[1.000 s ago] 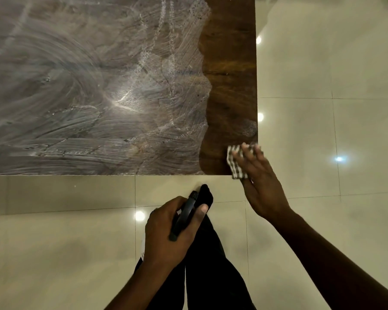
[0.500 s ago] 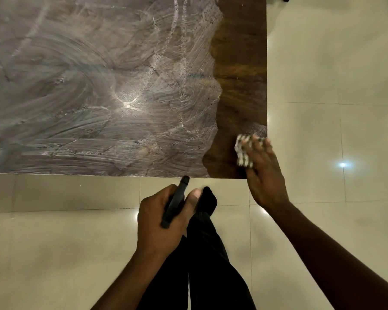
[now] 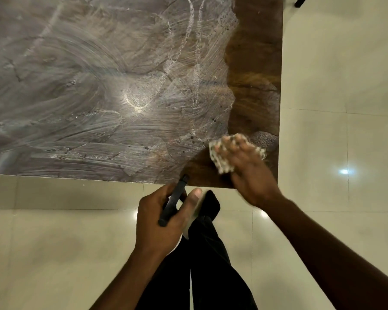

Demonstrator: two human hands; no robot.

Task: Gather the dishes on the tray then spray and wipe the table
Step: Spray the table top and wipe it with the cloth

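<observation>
Wiping step, to judge by the smears; no dishes or tray in view. Across the upper frame, a flat rectangular wooden table (image 3: 121, 86), hazed with grey-white swirls apart from a dark unsmeared strip down its right edge. Below and to the right, glossy pale floor tiles (image 3: 341, 74). At the tabletop's lower right corner, right hand (image 3: 252, 175) laid over a crumpled checked cloth (image 3: 222, 163), fingers stretched and pressing rather than clutching (motion-blurred, so only roughly read). At bottom centre, off the table, left hand (image 3: 159, 227) curled round a spray bottle (image 3: 174, 201) with a slim black head. Next, likely: sweep the cloth up that bare strip, flat and firm, right to the edge.
</observation>
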